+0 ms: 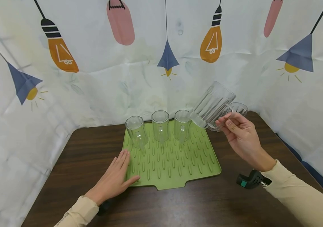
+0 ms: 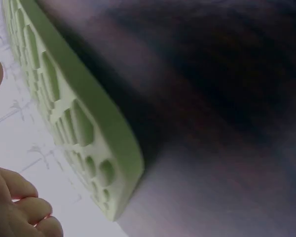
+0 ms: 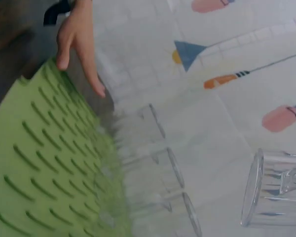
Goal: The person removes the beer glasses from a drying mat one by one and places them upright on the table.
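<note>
My right hand [image 1: 242, 135] pinches the handle of a clear glass mug [image 1: 211, 104], raised above the back right of the green ridged mat [image 1: 175, 164]. The mug leans over to the right in the head view; it also appears at the right edge of the right wrist view [image 3: 278, 190]. Along the back of the mat stand three similar glass mugs, the left one [image 1: 136, 130], the middle one [image 1: 160, 126] and the right one [image 1: 182, 126]. With fingers straight, my left hand [image 1: 113, 178] rests at the mat's left edge.
Another clear glass [image 1: 239, 108] shows behind the right hand, mostly hidden by hand and mug. The mat lies on a dark wooden table [image 1: 93, 157]. A white curtain [image 1: 99, 91] printed with lamps hangs close behind the table and along its sides.
</note>
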{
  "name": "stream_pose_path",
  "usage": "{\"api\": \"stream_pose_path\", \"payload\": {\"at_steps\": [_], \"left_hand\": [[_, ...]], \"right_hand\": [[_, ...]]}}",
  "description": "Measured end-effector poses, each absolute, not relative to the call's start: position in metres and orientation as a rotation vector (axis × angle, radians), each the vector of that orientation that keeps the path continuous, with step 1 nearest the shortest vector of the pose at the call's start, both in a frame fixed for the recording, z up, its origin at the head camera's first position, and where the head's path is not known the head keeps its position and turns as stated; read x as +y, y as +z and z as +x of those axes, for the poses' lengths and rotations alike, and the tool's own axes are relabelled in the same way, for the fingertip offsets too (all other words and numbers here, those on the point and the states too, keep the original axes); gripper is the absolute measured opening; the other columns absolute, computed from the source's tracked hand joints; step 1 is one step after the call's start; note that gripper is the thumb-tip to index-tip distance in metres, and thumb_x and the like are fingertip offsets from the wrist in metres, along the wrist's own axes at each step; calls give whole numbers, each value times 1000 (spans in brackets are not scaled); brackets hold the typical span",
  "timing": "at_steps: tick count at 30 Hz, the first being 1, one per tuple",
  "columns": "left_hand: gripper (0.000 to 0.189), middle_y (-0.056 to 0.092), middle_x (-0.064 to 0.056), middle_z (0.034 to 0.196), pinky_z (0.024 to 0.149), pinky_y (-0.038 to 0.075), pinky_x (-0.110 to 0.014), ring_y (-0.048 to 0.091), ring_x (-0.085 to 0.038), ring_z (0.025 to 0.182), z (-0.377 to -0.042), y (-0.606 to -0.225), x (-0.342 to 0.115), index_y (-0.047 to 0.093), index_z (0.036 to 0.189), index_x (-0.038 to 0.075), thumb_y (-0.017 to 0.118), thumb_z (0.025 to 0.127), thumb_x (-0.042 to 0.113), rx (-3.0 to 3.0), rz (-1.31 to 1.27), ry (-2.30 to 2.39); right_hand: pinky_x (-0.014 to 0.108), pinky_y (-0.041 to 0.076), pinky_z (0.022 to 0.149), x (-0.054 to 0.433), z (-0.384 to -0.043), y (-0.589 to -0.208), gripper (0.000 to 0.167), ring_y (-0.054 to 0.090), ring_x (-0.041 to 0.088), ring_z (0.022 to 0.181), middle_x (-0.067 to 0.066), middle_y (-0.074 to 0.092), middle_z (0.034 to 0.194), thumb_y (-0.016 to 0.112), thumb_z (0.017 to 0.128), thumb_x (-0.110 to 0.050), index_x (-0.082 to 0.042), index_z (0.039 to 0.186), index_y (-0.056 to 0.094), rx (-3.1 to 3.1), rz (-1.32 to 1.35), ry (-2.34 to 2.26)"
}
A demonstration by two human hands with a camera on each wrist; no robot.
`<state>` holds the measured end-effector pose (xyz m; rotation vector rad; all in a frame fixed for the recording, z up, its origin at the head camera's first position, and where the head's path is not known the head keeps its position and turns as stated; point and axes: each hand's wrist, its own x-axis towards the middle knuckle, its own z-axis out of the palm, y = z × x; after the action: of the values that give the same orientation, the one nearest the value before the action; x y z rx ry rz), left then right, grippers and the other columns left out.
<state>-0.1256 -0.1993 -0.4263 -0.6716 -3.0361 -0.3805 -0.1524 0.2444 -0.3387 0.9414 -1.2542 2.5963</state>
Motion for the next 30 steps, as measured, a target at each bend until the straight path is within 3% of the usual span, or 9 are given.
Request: {"api": "stream_pose_path", "payload": {"at_steps": [10,17,30], "left_hand": [[98,19,-27,171,127,23,-66,20,-47,159,-123,-431,-210,24,162,-6,57,100,61,-3084,-636,-450],[95,23,-29,169,126,26,-66,23,-49,158,-120,-435,-215,26,160,-8,61,99,57,-3094,-656,-449],[92,23,-31,169,125,27,-68,21,-49,158,-120,-438,-217,27,160,-9,56,102,56,-3164,-655,-457]], "right_hand": [[27,59,103,273,-163,-333,31,73,17,112,5,75,114,45,105,9,-2,117,70,-1465,868,2388],[31,58,105,291,-171,-329,31,72,24,114,16,74,117,37,105,15,13,120,63,-1362,985,2394],[32,61,98,326,-184,-328,22,75,28,105,22,74,110,43,103,14,21,115,60,-1322,805,2324]]}}
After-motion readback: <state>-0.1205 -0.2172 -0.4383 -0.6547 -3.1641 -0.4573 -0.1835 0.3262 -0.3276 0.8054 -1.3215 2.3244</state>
